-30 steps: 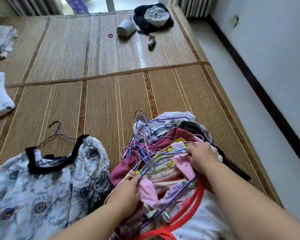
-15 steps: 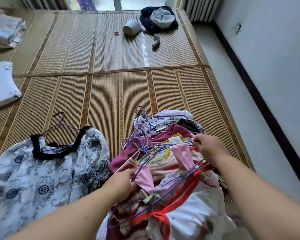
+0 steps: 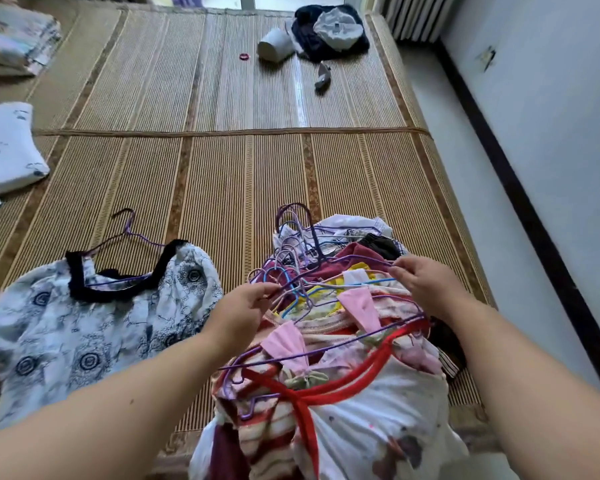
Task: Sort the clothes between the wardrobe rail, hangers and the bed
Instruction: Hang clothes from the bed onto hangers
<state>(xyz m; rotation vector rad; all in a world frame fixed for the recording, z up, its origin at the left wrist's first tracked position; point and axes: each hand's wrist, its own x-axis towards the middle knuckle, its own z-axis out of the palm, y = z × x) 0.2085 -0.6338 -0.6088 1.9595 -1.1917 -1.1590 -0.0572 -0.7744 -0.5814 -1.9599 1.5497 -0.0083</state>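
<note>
The bed (image 3: 222,168), covered by a striped woven mat, stretches ahead of both grips and beneath them. Left of the left grip (image 3: 243,306), a white dress with dark circle prints (image 3: 84,323) lies spread flat on the mat, its black collar turned away from the person. A purple hanger (image 3: 129,230) sits in the neck, its hook lying on the mat beyond the collar.

Between the two grips and below them lies the heap of clothes (image 3: 343,341): maroon, yellow, pink, striped and dark pieces, each on a thin wire hanger. Nearest the person, beneath both forearms, a white garment with red trim (image 3: 378,410) hangs over the bed's edge. The tangle of hanger hooks (image 3: 298,244), mostly purple with some blue, sticks up just beyond the grips.

The left grip is narrow, fingertips pinched on hanger wires at the heap's left side. The right grip (image 3: 426,282) is narrow too, thumb and fingers pinching a purple wire at the heap's right side.

Far to the left of the left grip, a white pillow (image 3: 4,150) lies at the mat's edge, with folded bedding (image 3: 11,36) beyond it. Well ahead of the right grip, a dark garment (image 3: 326,39) with a pale one on top rests at the far end of the bed. Touching its left side is a white tipped-over cup (image 3: 274,45), then a small grey item (image 3: 323,76), and a red ring (image 3: 244,57).
</note>
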